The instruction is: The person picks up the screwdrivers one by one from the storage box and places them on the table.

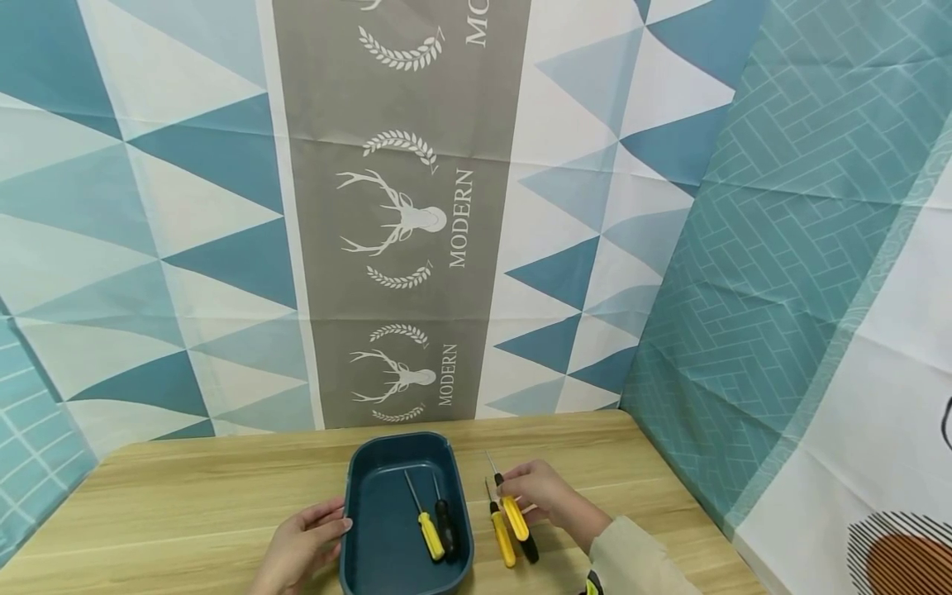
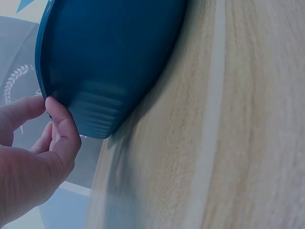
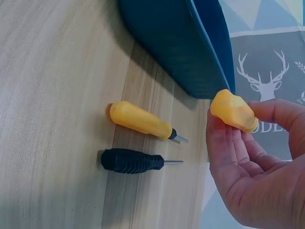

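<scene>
A dark blue plastic bin (image 1: 383, 504) stands on the table. My left hand (image 1: 301, 545) pinches its left rim between thumb and fingers, as the left wrist view also shows. Inside lie a yellow screwdriver (image 1: 430, 535) and a black screwdriver (image 1: 445, 529), side by side. To the right of the bin, my right hand (image 1: 541, 493) holds another yellow-handled screwdriver (image 3: 233, 112) above the table. Beneath it, a yellow-orange screwdriver (image 3: 140, 119) and a black-handled screwdriver (image 3: 131, 161) lie on the wood; in the head view the held one partly covers the black one.
The wood-grain table (image 1: 223, 496) reaches back to a patterned cloth (image 1: 402, 248) hanging behind it. More cloth (image 1: 781, 273) hangs along the right side. The bin's raised walls stand between the two hands.
</scene>
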A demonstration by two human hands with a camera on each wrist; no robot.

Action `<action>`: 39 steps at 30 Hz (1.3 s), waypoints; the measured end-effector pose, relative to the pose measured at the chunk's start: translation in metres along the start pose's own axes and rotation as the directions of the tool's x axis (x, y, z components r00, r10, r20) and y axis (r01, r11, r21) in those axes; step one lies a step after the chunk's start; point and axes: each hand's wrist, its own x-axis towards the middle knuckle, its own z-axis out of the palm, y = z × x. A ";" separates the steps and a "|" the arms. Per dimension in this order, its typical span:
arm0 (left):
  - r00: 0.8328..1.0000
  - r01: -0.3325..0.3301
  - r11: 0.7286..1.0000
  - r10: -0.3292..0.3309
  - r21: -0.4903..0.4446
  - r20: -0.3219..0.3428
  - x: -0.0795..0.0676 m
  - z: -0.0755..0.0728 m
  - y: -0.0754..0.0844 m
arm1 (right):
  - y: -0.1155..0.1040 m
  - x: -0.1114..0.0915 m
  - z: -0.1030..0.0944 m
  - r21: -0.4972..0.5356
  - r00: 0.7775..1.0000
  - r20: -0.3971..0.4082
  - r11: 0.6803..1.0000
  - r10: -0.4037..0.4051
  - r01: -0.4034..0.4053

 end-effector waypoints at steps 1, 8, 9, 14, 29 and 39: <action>1.000 -0.001 1.000 0.001 0.001 0.000 0.000 0.000 0.000 | 0.001 0.000 -0.001 -0.003 1.000 -0.002 1.000 0.001 -0.001; 1.000 0.000 1.000 0.000 0.013 0.003 0.001 0.000 -0.001 | 0.008 0.002 -0.007 -0.015 1.000 -0.025 1.000 0.015 -0.016; 1.000 -0.001 1.000 0.001 0.015 0.003 0.002 0.000 -0.001 | 0.009 0.002 -0.008 -0.015 0.999 -0.030 1.000 0.016 -0.016; 1.000 -0.001 1.000 0.001 0.018 0.002 0.002 0.001 0.000 | 0.016 0.002 -0.013 -0.006 0.999 -0.039 1.000 0.021 -0.021; 1.000 -0.005 1.000 0.005 0.023 -0.002 -0.001 0.000 0.001 | 0.029 0.002 -0.020 -0.017 0.995 -0.077 0.998 0.066 -0.068; 1.000 -0.010 1.000 0.011 0.023 -0.005 0.000 0.000 -0.001 | 0.035 0.002 -0.022 -0.002 0.994 -0.073 0.996 0.086 -0.087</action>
